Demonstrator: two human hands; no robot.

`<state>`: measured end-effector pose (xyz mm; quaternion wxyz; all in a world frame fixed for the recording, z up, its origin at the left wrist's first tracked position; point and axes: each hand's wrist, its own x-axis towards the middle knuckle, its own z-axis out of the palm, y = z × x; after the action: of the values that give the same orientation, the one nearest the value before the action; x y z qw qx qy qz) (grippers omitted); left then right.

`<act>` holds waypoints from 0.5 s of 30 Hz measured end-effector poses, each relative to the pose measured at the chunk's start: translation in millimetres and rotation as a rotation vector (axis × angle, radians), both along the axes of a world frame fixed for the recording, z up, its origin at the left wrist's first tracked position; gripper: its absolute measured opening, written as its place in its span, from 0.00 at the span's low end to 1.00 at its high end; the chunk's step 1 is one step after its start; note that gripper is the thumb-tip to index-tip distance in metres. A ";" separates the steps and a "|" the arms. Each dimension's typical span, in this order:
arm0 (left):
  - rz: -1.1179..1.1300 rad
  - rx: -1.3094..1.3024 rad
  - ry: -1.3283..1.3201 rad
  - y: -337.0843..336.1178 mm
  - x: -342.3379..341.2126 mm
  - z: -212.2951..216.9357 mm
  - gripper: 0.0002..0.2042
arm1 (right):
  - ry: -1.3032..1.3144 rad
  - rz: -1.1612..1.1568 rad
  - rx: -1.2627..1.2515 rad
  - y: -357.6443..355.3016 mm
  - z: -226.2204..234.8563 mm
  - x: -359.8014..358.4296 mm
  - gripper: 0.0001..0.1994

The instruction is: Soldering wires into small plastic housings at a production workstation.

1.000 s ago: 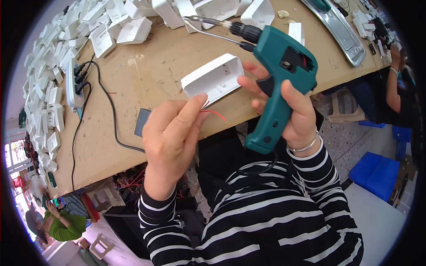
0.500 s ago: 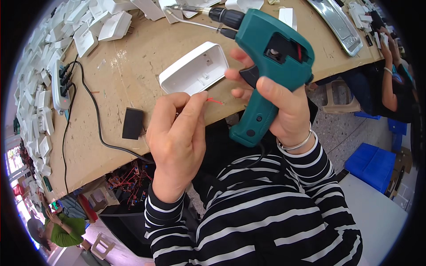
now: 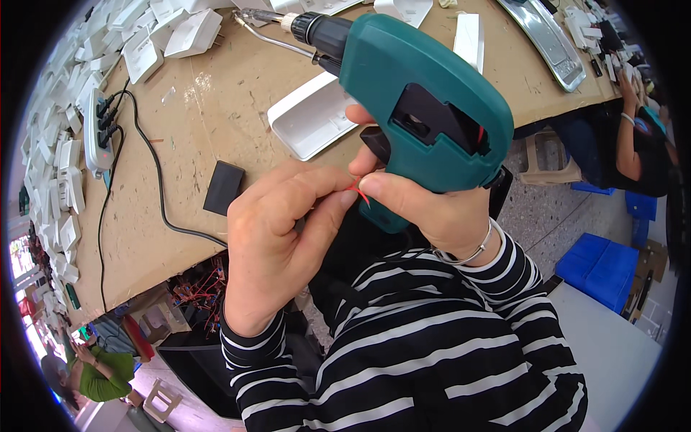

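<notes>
My right hand (image 3: 425,209) is wrapped round the grip of a green soldering gun (image 3: 425,86), whose metal tip and bent solder feed tube point to the far left. Between thumb and fingertips, my left hand (image 3: 281,230) pinches thin red wires (image 3: 365,194). The two hands meet, and my right thumb touches the wires' ends. Whatever else lies inside my left hand is hidden. Behind the gun, partly covered by it, a white plastic housing (image 3: 306,119) lies open side up on the table. A small black rectangular block (image 3: 224,188) rests beyond my left hand.
White housings (image 3: 140,54) are heaped along the table's (image 3: 183,144) far left. A power strip (image 3: 96,137) with black cables stands at the left. A metal tray (image 3: 551,50) lies far right, near a co-worker's hands (image 3: 628,90). Red wire bundles (image 3: 201,288) sit below the table edge.
My hands have come together at the red wires, my right thumb now touching them. The soldering gun has shifted left and closer. The white housing and black block appear moved slightly right.
</notes>
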<state>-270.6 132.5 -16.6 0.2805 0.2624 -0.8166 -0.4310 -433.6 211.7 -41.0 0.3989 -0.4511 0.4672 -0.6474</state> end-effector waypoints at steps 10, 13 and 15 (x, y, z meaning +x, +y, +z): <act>0.164 -0.145 0.063 2.3 2.8 -17.2 0.06 | 0.031 -0.127 0.017 2.3 2.6 4.3 0.23; 0.079 -0.284 0.030 -3.2 2.9 -11.7 0.08 | -0.023 -0.130 0.080 3.9 2.0 4.2 0.23; 0.044 -0.295 0.032 -5.1 -0.7 -6.2 0.09 | -0.038 -0.146 0.085 3.7 2.9 5.4 0.23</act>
<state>-271.3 127.4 -22.8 0.3383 0.2290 -0.8606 -0.3040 -428.2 215.4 -38.1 0.3783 -0.3861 0.5183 -0.6627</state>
